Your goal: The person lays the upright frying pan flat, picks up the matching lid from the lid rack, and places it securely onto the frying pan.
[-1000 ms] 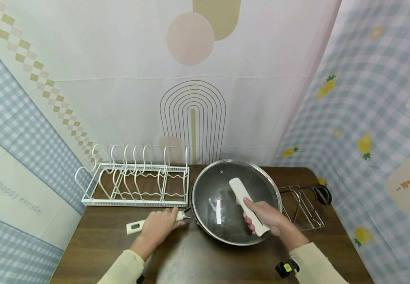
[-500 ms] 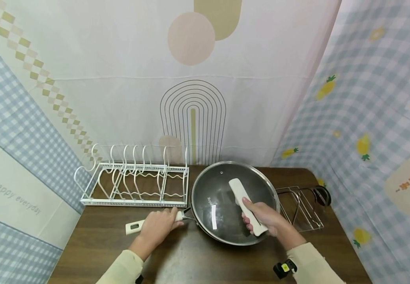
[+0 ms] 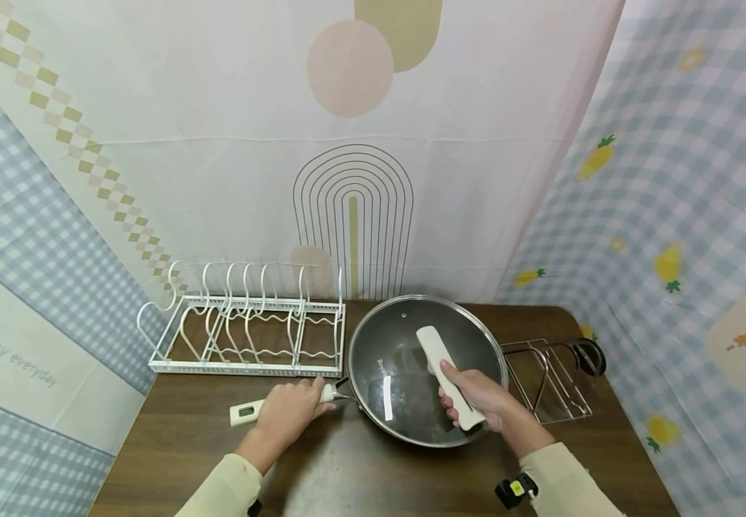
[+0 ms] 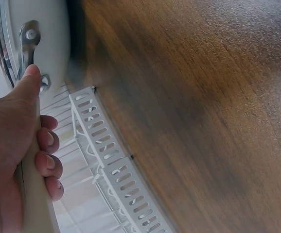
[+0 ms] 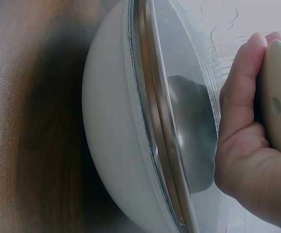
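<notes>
A deep frying pan, cream-white outside (image 5: 109, 116), is topped by a glass lid (image 3: 388, 337) with a steel rim. My left hand (image 3: 290, 415) grips the pan's long cream handle (image 3: 245, 413), its thumb (image 4: 29, 80) stretched along the metal neck by the pan. Over the lid, my right hand (image 3: 481, 396) holds the long cream lid handle (image 3: 436, 348), fingers wrapped around its near half. In the right wrist view the lid's steel rim (image 5: 167, 116) runs close along the pan's edge.
A white dish rack (image 3: 243, 370) with wavy wires and upright loops stands behind my left hand. To the pan's right is a small dark wire rack (image 3: 550, 380). The brown wooden table (image 3: 360, 481) backs onto patterned cloth (image 3: 476, 179).
The lid has shifted slightly left and toward me along with my right hand. My left hand keeps its grip on the pan handle, nearly in the same place.
</notes>
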Tool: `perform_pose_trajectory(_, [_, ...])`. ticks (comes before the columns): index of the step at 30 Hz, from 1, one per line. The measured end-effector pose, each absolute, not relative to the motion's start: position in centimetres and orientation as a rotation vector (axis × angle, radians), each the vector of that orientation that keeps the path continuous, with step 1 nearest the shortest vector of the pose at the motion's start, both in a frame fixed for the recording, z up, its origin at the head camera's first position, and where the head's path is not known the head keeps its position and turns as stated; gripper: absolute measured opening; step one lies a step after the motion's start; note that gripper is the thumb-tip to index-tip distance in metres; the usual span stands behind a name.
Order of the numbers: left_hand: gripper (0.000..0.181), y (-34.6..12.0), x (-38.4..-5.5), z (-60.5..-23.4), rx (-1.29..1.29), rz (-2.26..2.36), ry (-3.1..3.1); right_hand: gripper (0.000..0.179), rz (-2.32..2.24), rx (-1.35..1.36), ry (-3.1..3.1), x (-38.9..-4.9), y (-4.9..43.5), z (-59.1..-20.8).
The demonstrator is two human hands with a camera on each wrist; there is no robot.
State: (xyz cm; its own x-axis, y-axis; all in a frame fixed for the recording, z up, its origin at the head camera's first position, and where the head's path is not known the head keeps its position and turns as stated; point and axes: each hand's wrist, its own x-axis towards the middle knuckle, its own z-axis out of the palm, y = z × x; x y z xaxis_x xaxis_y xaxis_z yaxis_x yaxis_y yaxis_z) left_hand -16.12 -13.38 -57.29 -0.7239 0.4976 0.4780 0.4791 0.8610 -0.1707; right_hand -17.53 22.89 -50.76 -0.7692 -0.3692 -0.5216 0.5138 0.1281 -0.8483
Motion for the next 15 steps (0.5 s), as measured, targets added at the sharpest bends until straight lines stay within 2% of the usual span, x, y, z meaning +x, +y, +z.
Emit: perform_pose_trajectory(15, [0.055, -13.28, -15.98, -57.12, -0.694, -0.011, -2.548, 0.058, -1.721, 0.143, 1.763, -17.53, 22.71, -51.07])
